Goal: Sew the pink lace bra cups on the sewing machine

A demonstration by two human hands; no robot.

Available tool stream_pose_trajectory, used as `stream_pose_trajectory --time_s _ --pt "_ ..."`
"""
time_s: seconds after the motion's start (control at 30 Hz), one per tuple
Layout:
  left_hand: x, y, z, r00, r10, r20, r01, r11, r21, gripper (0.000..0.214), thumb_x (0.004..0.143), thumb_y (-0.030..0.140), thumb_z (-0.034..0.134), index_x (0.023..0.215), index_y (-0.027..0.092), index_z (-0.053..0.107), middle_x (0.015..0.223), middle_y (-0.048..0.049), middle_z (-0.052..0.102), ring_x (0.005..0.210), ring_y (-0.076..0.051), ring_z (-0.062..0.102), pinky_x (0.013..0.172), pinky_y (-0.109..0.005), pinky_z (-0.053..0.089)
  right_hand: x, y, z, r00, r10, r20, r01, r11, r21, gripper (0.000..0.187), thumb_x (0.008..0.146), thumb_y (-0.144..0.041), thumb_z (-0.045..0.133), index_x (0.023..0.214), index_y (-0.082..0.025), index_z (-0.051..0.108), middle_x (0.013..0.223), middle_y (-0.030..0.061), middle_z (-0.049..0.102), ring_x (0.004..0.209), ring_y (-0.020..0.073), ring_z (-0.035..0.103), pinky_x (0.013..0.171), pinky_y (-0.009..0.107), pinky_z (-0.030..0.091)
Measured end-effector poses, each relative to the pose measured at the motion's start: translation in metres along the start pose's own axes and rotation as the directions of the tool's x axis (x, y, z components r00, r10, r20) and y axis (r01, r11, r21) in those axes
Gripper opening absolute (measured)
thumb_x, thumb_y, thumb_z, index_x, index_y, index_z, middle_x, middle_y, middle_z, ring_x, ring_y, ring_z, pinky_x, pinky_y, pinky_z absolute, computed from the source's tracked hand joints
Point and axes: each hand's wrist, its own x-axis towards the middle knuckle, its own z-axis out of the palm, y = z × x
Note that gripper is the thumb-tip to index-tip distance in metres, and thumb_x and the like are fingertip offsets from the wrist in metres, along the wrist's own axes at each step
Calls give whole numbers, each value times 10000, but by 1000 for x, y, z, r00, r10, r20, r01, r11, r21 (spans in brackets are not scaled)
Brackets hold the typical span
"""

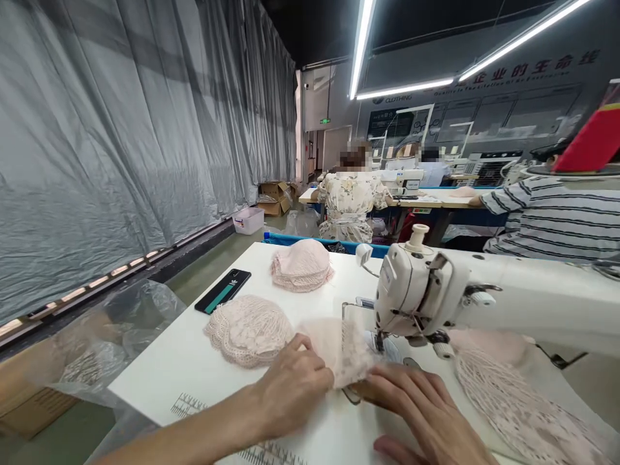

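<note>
A pale pink lace fabric piece [356, 352] lies on the sewing machine's bed, one end by the presser foot and needle area [380, 339]. My left hand [298, 374] is closed, its bent fingers gripping the left edge of that lace piece. Flat at the piece's front right edge rests my right hand [416, 400], fingers stretched out and thumb apart, just in front of the needle area. The white sewing machine [411, 290] stands over the work. Left of the lace piece sits a stack of pink lace cups [252, 329], with another stack of cups [303, 265] behind it.
A dark phone [223, 290] lies near the left edge of the white table [159, 368]. More pink lace fabric [513, 387] spreads right of the machine head. Plastic bags [121, 329] and a cardboard box [39, 394] are beside the table. Other people [351, 200] sit at machines ahead.
</note>
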Motion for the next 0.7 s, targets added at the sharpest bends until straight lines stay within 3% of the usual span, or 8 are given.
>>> stream_pose_trajectory --time_s 0.07,0.13,0.2,0.27,0.37,0.47,0.57,0.7 --pt "-11 20 -15 995 -15 95 35 977 -211 160 758 41 487 690 159 570 622 33 587 570 -94 465 751 -247 359 10 -16 -9 997 10 78 -18 996 91 511 752 -232 660 1221 -184 465 1166 117 586 1019 275 544 815 395 429" --pt "-23 33 -27 971 -78 226 179 864 -470 101 794 149 549 734 166 629 647 27 606 609 -100 499 672 -209 365 18 -30 -17 956 89 279 -164 952 260 356 781 -172 599 1130 -191 534 1079 98 605 1015 270 529 849 417 399" --pt "-38 41 -34 918 -149 368 375 628 -682 94 774 238 618 774 160 669 655 25 608 618 -97 506 595 -177 358 22 -41 -26 823 163 545 -418 822 387 119 824 -203 555 932 -183 602 899 61 609 914 236 543 802 370 411" --pt "-55 49 -35 849 -176 499 528 332 -782 204 710 316 695 811 139 689 651 22 599 606 -93 496 556 -165 354 21 -50 -36 678 151 719 -597 683 420 95 800 -270 608 781 -177 609 763 15 580 776 187 547 690 284 427" --pt "-83 68 -32 777 -125 617 624 23 -781 351 577 360 791 819 122 700 643 24 578 595 -85 468 555 -170 364 12 -62 -53 588 62 806 -716 504 483 156 708 -304 696 737 -170 622 667 -36 563 650 124 526 577 197 401" --pt "-101 93 -28 785 -37 618 614 -85 -785 324 555 339 805 782 128 711 669 10 586 618 -90 472 576 -184 381 -4 -75 -73 516 -15 856 -826 256 502 128 713 -273 668 739 -150 645 653 -31 580 641 108 530 576 182 395" --pt "-106 113 -22 810 -21 586 571 -199 -796 254 594 351 780 704 134 710 671 -2 591 625 -96 495 585 -196 388 -25 -89 -86 472 -28 881 -867 166 470 79 712 -215 634 711 -143 668 624 -31 570 606 92 512 559 178 388" --pt "-101 129 -8 763 1 646 627 -246 -739 273 611 392 761 699 138 709 674 11 600 638 -98 519 631 -212 402 -55 -110 -80 470 -46 881 -882 4 471 274 641 -382 743 739 -139 663 607 -48 555 576 81 522 560 184 418"
